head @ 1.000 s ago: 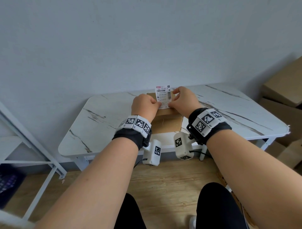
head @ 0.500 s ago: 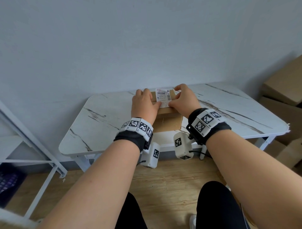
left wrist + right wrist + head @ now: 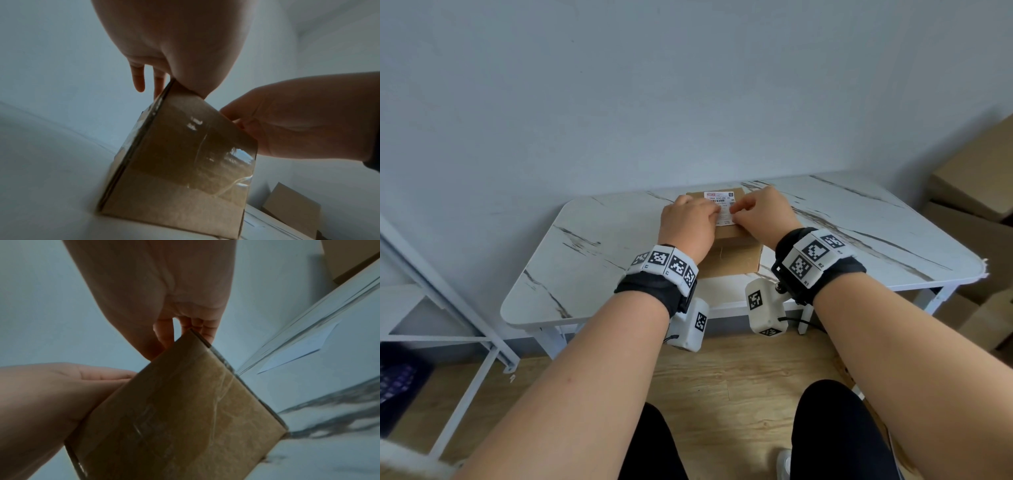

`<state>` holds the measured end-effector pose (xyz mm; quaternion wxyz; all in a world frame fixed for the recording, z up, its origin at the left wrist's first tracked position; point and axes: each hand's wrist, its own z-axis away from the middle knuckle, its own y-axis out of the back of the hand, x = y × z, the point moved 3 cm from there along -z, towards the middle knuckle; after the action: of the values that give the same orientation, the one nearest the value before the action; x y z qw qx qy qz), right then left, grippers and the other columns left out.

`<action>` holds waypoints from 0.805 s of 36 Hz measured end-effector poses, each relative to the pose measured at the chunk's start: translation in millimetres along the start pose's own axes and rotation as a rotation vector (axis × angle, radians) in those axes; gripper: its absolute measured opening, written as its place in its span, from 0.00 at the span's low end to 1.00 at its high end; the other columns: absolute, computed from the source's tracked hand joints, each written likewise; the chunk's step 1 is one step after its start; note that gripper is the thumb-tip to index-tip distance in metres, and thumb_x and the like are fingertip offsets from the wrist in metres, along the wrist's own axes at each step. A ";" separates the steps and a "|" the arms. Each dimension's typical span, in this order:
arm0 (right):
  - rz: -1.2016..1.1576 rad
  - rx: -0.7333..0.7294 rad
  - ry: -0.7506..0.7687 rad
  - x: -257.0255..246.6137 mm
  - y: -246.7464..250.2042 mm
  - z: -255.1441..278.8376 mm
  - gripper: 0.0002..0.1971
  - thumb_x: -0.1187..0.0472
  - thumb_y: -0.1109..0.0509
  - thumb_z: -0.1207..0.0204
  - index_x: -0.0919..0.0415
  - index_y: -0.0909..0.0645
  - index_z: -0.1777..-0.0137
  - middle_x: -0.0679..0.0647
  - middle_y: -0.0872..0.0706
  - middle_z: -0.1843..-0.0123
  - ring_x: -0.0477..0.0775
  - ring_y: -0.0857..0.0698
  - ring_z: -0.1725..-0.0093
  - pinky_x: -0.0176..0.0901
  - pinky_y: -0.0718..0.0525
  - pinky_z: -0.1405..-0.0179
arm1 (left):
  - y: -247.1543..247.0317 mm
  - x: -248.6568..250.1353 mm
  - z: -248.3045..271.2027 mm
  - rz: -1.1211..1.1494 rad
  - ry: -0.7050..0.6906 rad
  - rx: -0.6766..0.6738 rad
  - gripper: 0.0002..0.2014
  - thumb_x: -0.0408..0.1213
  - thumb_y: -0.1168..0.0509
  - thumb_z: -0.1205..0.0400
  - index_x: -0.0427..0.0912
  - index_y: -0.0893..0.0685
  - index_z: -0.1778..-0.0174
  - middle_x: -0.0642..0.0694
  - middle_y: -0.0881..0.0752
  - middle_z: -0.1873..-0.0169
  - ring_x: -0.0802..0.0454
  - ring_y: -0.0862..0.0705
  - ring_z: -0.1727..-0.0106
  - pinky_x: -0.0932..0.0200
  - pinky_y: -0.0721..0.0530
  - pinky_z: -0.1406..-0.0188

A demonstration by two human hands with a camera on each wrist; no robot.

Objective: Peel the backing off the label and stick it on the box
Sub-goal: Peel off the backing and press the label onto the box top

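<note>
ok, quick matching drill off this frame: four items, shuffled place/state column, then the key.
Items:
1. label
2. box
3. left hand
4. table

Places/states:
A. white marble-look top, carries the box
B. brown cardboard, clear tape down its near face
C. white with printing, lies on the box top
D. rests on the label's left part

Pairs: 1-C, 2-B, 3-D, 4-A
</note>
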<state>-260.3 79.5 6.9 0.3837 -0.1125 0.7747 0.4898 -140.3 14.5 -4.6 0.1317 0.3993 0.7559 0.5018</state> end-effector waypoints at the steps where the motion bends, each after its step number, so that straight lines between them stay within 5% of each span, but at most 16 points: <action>1: -0.003 -0.008 -0.009 -0.2 -1.1 -0.1 0.14 0.67 0.34 0.26 0.61 0.10 0.44 0.57 0.09 0.44 0.50 0.18 0.54 0.35 0.23 0.61 | -1.1 -0.9 -0.1 0.006 0.007 -0.023 0.16 0.40 0.47 0.13 0.49 0.14 0.39 0.52 0.13 0.37 0.44 0.24 0.32 0.49 0.27 0.36; 4: 0.006 -0.001 -0.020 -2.4 -4.3 -0.5 0.17 0.66 0.36 0.27 0.59 0.11 0.43 0.61 0.12 0.41 0.55 0.16 0.46 0.43 0.18 0.46 | -3.7 -2.7 -2.4 0.045 0.045 -0.114 0.18 0.39 0.50 0.12 0.49 0.20 0.31 0.52 0.20 0.28 0.45 0.28 0.26 0.47 0.30 0.31; 8: 0.139 0.016 -0.034 -5.3 -7.7 -0.6 0.20 0.63 0.41 0.25 0.55 0.14 0.38 0.63 0.22 0.34 0.63 0.28 0.30 0.51 0.30 0.26 | -6.6 -7.3 -7.6 0.091 0.085 -0.238 0.20 0.41 0.52 0.12 0.50 0.27 0.25 0.52 0.28 0.21 0.46 0.36 0.20 0.42 0.32 0.24; 17: 0.110 -0.025 -0.058 2.0 -14.8 -10.0 0.22 0.61 0.45 0.20 0.48 0.20 0.30 0.58 0.30 0.23 0.61 0.36 0.23 0.53 0.35 0.26 | -5.5 -13.1 -13.9 0.209 0.131 -0.371 0.23 0.41 0.50 0.12 0.46 0.35 0.19 0.47 0.37 0.17 0.42 0.40 0.17 0.51 0.45 0.17; 29: 0.139 -0.106 -0.092 4.0 -23.7 -27.5 0.24 0.59 0.48 0.18 0.41 0.24 0.26 0.58 0.32 0.21 0.61 0.39 0.20 0.54 0.38 0.23 | -5.3 -20.7 -23.8 0.276 0.169 -0.317 0.22 0.41 0.41 0.17 0.48 0.24 0.25 0.44 0.23 0.32 0.42 0.25 0.30 0.48 0.27 0.28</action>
<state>-263.3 45.3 -5.6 0.3775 -0.0559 0.7352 0.5603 -143.7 -17.2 -2.3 0.0589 0.4299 0.6141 0.6592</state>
